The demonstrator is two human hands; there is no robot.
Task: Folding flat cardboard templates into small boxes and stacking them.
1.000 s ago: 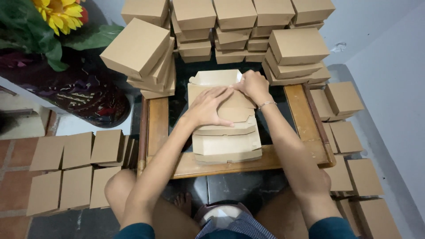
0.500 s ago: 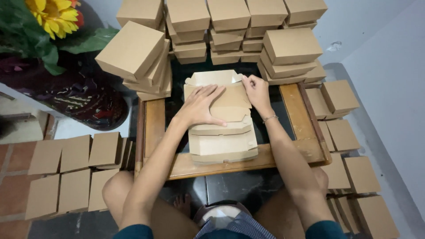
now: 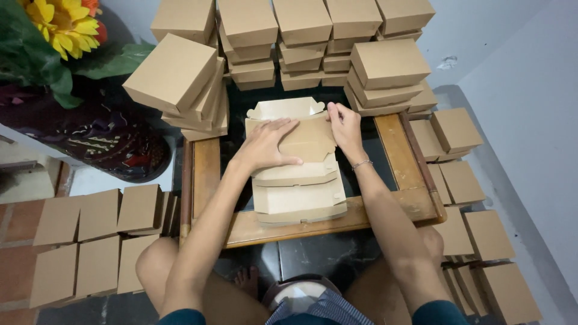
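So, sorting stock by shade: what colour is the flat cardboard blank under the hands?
Plain kraft brown cardboard blank, head view.

- Two hands: left hand (image 3: 268,146) and right hand (image 3: 346,127), both flat on one stack of unfolded cardboard blanks (image 3: 299,180).
- One sunflower bunch (image 3: 63,27), left of the left hand.
- One wooden worktop (image 3: 208,174).

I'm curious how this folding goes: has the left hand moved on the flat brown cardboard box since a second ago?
No. The left hand still presses the flat brown cardboard box at the same spot, judged against the wooden table frame.
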